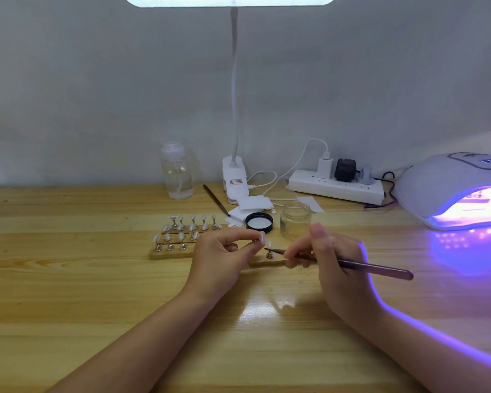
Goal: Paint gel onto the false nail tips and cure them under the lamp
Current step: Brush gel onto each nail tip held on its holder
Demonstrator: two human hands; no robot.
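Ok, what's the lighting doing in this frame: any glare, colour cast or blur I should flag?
Head view: desk lamp blown out white at the top edge; curing lamp throws a violet cast over the table on the right and rims the right hand; a glare patch sits on the wood between the forearms; the nail tips look soft; wide-angle bending shows at the edges.

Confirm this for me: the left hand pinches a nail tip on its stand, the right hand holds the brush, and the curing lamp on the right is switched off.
One detail is wrong: the curing lamp is switched on, as the head view shows purple light glowing from its opening onto the table. The rest stands: the left hand pinches a nail tip on its stand, and the right hand holds the brush.
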